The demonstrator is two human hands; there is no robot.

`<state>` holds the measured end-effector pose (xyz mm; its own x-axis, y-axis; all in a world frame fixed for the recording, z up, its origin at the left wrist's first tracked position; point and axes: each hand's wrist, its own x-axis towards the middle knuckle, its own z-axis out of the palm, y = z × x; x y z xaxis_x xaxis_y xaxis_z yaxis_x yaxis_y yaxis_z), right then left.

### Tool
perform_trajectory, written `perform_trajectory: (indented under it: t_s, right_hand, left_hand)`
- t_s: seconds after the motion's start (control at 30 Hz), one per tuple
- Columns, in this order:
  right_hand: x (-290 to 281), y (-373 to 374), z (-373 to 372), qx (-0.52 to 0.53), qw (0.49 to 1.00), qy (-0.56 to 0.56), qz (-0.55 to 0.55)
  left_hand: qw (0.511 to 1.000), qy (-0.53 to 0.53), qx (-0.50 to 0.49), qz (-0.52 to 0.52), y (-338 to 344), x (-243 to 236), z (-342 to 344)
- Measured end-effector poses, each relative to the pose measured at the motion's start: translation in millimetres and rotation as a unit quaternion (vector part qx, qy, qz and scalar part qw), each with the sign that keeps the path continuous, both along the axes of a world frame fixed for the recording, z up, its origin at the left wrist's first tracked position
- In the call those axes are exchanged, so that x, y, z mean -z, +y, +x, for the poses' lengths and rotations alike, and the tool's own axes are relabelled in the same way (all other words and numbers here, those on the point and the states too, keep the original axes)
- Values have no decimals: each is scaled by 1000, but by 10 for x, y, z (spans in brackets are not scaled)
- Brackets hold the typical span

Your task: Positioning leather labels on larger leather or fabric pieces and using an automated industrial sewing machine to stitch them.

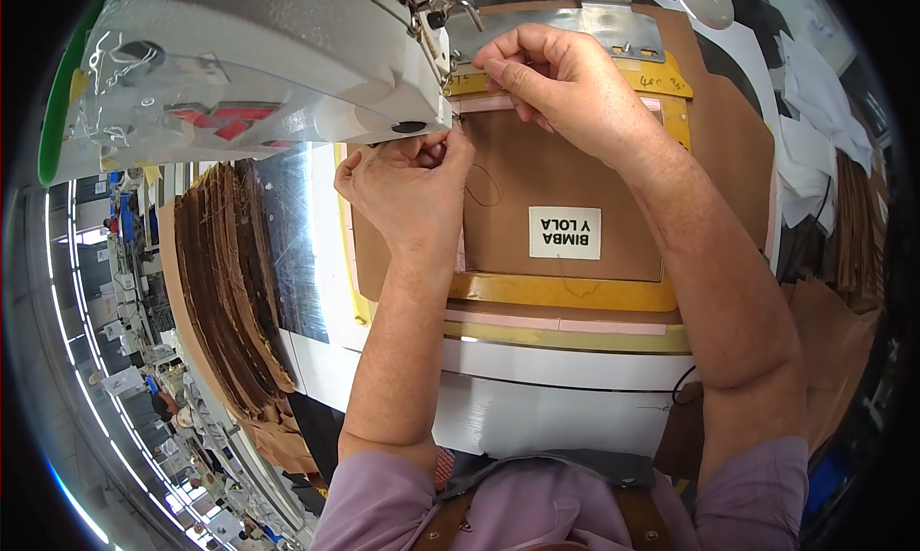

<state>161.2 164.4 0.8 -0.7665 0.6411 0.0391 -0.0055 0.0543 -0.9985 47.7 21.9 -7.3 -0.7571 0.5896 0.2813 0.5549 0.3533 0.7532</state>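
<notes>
Just under the head of a white sewing machine [287,62], my left hand [417,182] has its fingers curled and pinched together near the needle area. My right hand [585,91] is raised on the other side of the needle area, thumb and forefinger pressed together. Whatever either pinch holds is too fine or hidden to make out. Beneath both hands lies a brown flat panel [503,168] in a yellow frame template [565,290]. A small white label [565,233] is on the panel. A loose dark thread [494,189] loops over the panel beside my left hand.
A stack of brown pieces [225,273] stands at the left of the machine bed. More brown pieces [829,350] and crumpled white material [810,158] lie at the right. A metal clamp plate [575,35] crosses the template's far side. Overhead, a thread guide [460,0] hangs close to my hands.
</notes>
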Motion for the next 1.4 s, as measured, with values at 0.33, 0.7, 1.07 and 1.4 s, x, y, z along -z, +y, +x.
perform_trajectory:
  t_s: [0.33,0.7,1.07,1.4]
  right_hand:
    - [14,10,-4,1,1000,-6,-6]
    - [2,8,-7,-2,1000,-2,-14]
    - [-20,-3,-9,0,1000,-14,-8]
    - [-7,5,-12,1,1000,-5,-19]
  left_hand:
    - [999,-45,-10,-12,18,-21,6]
    - [997,-78,-11,8,17,-13,-7]
    - [996,-92,-13,7,21,-27,4]
    - [996,-90,-4,14,17,51,-57]
